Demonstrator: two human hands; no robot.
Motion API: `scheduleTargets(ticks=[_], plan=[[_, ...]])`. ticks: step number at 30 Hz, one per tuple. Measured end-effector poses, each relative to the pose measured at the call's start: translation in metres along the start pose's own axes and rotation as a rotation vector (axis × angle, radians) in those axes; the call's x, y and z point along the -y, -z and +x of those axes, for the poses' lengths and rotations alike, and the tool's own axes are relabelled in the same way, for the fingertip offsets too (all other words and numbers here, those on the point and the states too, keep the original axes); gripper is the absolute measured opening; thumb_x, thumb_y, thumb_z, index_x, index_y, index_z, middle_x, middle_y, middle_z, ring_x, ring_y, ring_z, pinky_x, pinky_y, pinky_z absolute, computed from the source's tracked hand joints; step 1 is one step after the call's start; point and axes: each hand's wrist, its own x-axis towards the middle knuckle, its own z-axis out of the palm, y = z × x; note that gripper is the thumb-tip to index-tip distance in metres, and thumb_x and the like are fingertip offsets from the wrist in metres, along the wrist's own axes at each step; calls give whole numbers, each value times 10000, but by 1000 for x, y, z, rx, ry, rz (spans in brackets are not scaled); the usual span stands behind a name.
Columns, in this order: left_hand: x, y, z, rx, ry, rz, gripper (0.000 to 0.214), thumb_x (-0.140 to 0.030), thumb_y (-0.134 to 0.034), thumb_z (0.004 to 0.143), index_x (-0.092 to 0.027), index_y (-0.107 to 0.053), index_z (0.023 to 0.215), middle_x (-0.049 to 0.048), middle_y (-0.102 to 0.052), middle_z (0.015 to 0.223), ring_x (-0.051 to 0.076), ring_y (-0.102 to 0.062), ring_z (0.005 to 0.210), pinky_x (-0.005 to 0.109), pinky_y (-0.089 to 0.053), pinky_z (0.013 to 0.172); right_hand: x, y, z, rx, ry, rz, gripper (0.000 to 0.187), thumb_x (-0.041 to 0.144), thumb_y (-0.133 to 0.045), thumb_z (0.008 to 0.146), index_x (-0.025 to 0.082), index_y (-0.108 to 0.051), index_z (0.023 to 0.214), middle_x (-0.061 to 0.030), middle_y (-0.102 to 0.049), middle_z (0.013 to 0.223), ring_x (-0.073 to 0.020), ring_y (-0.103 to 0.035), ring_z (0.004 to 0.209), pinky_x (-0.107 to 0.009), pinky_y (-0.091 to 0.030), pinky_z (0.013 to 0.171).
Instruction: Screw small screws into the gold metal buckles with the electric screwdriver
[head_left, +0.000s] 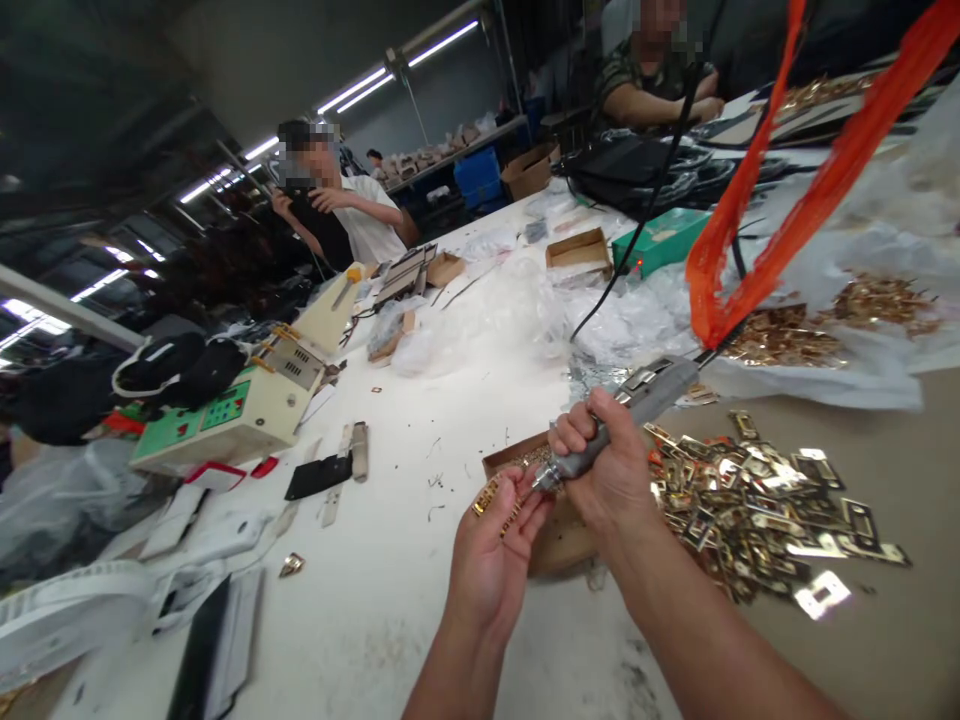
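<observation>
My right hand [611,460] is wrapped round a grey electric screwdriver [664,385], which tilts down to the left and hangs from an orange strap [795,200]. Its tip points at my left hand [495,540]. Between the fingers and thumb of that hand is a small gold metal fitting [486,497]; the fingers partly cover it. Whether the tip touches the fitting I cannot tell. Under both hands stands a cardboard box [562,545] with tiny gold pieces in it. Close by on the right lies a heap of gold metal frames [750,500].
A cream machine with a green panel [225,410] stands at left. Beyond the hands are crumpled clear plastic [487,320], a green box [660,240] and more gold parts [787,335]. One person [337,200] sits across the table, another [656,80] at back right.
</observation>
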Motion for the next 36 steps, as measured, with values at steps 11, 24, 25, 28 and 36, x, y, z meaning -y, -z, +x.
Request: scheduleTargets(ticks=[11,24,25,28,36], plan=[[1,-2,0,-18,-36,32,178,-279,-741,897,-153,-738,1022,120,-772,1126,268,-710,1107,442,-511,1046,-2,1,-1,3,27,-23,408,281,-808,757,200,-418,670,98,-373,555,-58,-354,459,-201,-376,444],[4,-7,0,-35,-67,46,211,-292,-790,852,-159,-738,1007,103,-775,1104,282,-703,1124,449,-509,1050,-6,2,-1,9,45,-39,334,264,-792,741,212,-462,727,105,-371,564,-57,-352,447,-197,-363,448],[5,-7,0,-32,-66,46,212,-297,-784,858,-159,-737,1012,103,-773,1105,281,-702,1126,447,-509,1050,-6,1,-1,7,54,-40,322,254,-786,741,214,-467,739,106,-370,565,-57,-352,445,-195,-360,447],[6,-8,-1,-15,-62,50,197,-297,-758,884,-156,-733,1019,98,-769,1104,277,-700,1127,446,-505,1058,-5,0,-3,11,76,-48,322,235,-766,749,217,-445,731,106,-368,565,-57,-353,442,-193,-354,445],[3,-1,2,19,-52,95,196,-302,-718,921,-141,-713,1033,131,-769,1123,290,-692,1152,473,-484,1083,1,-3,-3,44,128,-99,353,259,-778,743,219,-429,706,103,-384,552,-66,-379,434,-208,-362,446]])
